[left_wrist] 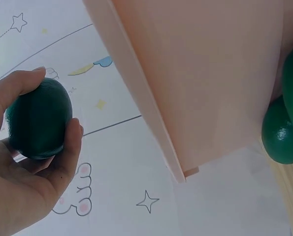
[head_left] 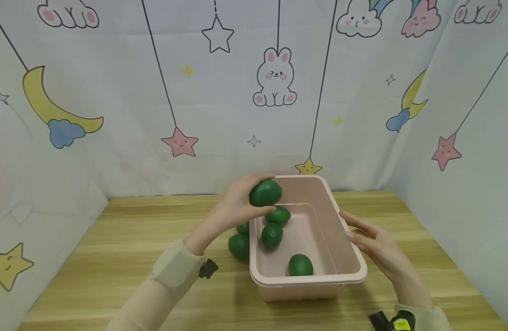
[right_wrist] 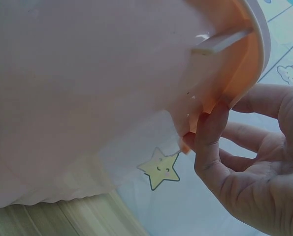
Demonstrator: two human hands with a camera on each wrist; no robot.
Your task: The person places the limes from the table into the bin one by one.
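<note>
My left hand (head_left: 239, 200) holds a glossy dark green, egg-shaped fruit (head_left: 265, 193) above the left rim of a pale pink plastic bin (head_left: 307, 278). In the left wrist view, thumb and fingers curl round this fruit (left_wrist: 40, 118). Inside the bin lie three similar green fruits: one at the back left (head_left: 279, 214), another just in front of it (head_left: 272, 236), and a third near the front wall (head_left: 301, 265). My right hand (head_left: 379, 246) grips the bin's right rim. Seen from the right wrist, its thumb and fingers pinch the rim (right_wrist: 262, 49).
Outside the bin's left wall, two more green fruits (head_left: 239, 247) sit close together on the wooden table (head_left: 154, 257), one partly hidden. A white cloth (head_left: 220, 101) printed with rabbits, stars and moons hangs behind the table and along both sides.
</note>
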